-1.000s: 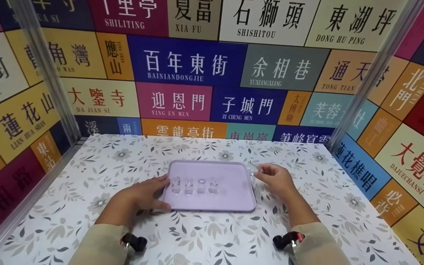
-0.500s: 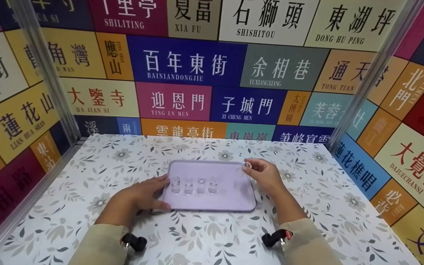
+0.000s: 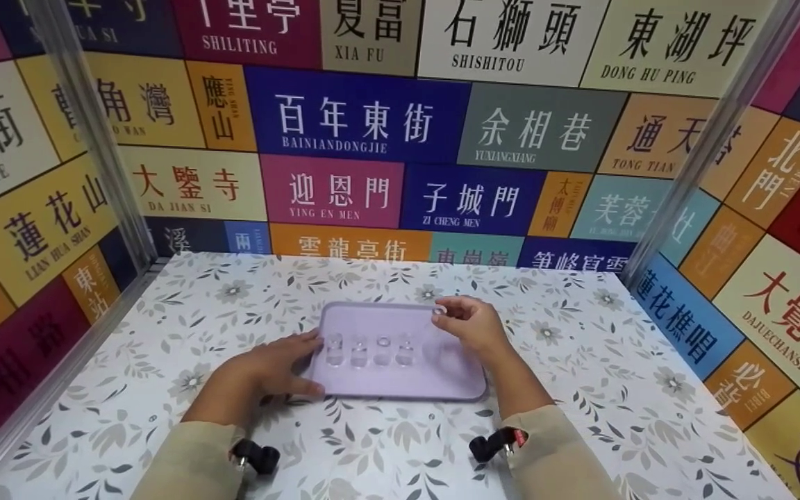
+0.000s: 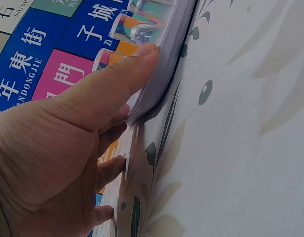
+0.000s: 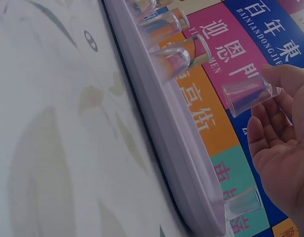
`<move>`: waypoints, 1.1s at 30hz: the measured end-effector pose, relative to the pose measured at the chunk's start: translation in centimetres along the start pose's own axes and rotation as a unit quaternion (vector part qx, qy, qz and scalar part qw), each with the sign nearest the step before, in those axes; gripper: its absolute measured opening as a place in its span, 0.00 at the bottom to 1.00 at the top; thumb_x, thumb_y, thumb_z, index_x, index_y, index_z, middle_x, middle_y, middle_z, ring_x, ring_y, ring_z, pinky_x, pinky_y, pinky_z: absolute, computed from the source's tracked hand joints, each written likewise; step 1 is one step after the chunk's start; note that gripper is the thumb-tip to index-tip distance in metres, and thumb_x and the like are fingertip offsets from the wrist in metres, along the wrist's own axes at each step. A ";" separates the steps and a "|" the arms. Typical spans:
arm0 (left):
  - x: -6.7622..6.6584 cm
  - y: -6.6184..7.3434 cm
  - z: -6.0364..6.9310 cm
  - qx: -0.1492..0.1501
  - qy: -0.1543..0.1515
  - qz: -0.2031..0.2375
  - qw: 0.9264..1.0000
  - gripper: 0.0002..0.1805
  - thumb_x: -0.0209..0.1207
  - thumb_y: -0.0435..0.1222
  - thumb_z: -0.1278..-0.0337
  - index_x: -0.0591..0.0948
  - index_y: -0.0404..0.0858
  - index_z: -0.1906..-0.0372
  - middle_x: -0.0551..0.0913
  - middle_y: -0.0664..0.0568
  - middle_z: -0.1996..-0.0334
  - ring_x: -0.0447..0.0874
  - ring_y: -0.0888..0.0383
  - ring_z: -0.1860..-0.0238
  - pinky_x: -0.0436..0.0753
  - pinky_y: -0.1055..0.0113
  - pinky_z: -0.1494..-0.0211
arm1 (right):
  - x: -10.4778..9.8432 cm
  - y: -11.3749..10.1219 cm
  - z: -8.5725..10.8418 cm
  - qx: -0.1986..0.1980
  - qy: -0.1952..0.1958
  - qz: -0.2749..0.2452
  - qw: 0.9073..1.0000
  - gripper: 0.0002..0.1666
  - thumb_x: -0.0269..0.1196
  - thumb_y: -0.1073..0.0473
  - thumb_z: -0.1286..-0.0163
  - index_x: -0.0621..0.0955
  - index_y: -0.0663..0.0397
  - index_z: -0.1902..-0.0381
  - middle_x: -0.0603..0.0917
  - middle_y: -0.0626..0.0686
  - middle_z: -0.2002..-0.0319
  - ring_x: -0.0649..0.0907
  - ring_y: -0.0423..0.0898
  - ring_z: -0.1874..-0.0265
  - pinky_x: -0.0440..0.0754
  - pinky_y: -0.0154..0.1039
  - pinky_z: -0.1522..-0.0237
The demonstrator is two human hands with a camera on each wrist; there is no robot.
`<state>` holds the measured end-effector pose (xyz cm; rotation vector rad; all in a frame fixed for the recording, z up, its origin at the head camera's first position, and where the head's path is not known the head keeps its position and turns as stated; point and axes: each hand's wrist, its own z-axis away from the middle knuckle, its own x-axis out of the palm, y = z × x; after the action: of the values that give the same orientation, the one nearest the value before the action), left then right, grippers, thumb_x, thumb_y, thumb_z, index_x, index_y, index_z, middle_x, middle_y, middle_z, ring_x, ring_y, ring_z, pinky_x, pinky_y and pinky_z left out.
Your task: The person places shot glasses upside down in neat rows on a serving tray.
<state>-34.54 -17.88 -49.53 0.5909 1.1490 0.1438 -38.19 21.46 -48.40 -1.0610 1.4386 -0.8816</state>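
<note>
A lilac tray (image 3: pixel 400 389) lies on the table, with several small clear glasses (image 3: pixel 405 353) standing in a row on its left and middle part. My left hand (image 3: pixel 268 368) rests at the tray's left side. Its thumb (image 4: pixel 142 57) touches the rim near the front corner, and the other fingers lie along the edge. Over the tray's back right part, my right hand (image 3: pixel 473 326) pinches a small clear glass (image 5: pixel 248 96) between thumb and fingers, above the tray surface. Another clear glass (image 5: pixel 243 202) shows by the tray's right end; I cannot tell whether it is on the tray.
A white cloth with grey leaves and flowers covers the table (image 3: pixel 400 451). Behind it stands a wall (image 3: pixel 358 114) of coloured name panels, with clear corner posts (image 3: pixel 685 139) at both sides.
My right hand has moved left, from beside the tray's right edge to over its back right part, carrying the small glass. The left hand and the row of glasses have stayed put.
</note>
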 end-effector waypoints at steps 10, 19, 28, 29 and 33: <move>0.0 0.0 0.1 0.004 0.008 -0.014 1.000 0.59 0.75 0.67 0.51 0.60 0.61 0.14 0.50 0.67 0.11 0.45 0.45 0.10 0.50 0.32 0.12 | 0.5 1.0 0.0 0.007 -0.018 -0.002 1.000 0.21 0.79 0.59 0.37 0.90 0.54 0.46 0.92 0.52 0.55 0.86 0.42 0.56 0.85 0.30 0.55; 0.0 0.1 0.0 -0.002 0.002 -0.009 1.000 0.60 0.75 0.68 0.53 0.59 0.63 0.15 0.49 0.68 0.12 0.44 0.46 0.10 0.48 0.32 0.11 | 0.6 1.9 0.3 0.022 -0.063 0.021 0.998 0.20 0.81 0.60 0.41 0.90 0.53 0.50 0.91 0.52 0.56 0.86 0.44 0.56 0.87 0.32 0.54; 0.0 0.0 0.0 0.001 0.004 -0.006 1.000 0.61 0.75 0.68 0.53 0.59 0.62 0.14 0.49 0.67 0.12 0.45 0.46 0.10 0.48 0.33 0.11 | 0.5 1.7 0.7 0.023 -0.111 0.056 0.992 0.21 0.79 0.62 0.41 0.89 0.57 0.49 0.91 0.55 0.55 0.86 0.43 0.57 0.86 0.31 0.53; -0.1 0.0 0.0 0.002 0.004 -0.007 1.000 0.61 0.75 0.68 0.53 0.59 0.62 0.14 0.49 0.67 0.12 0.45 0.46 0.10 0.48 0.33 0.11 | 0.5 1.7 0.7 0.025 -0.113 0.059 0.992 0.21 0.79 0.62 0.41 0.89 0.56 0.49 0.91 0.55 0.55 0.86 0.43 0.56 0.86 0.32 0.52; -0.1 -0.1 0.1 0.005 0.004 -0.009 1.000 0.60 0.75 0.68 0.52 0.59 0.61 0.14 0.49 0.66 0.11 0.45 0.45 0.10 0.49 0.33 0.11 | 0.5 1.7 0.7 0.026 -0.117 0.052 0.991 0.25 0.79 0.60 0.40 0.88 0.56 0.45 0.90 0.56 0.52 0.85 0.45 0.54 0.85 0.33 0.50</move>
<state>-34.53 -17.99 -49.50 0.5880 1.1635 0.1249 -37.73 21.56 -50.22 -1.0056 1.2566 -0.6904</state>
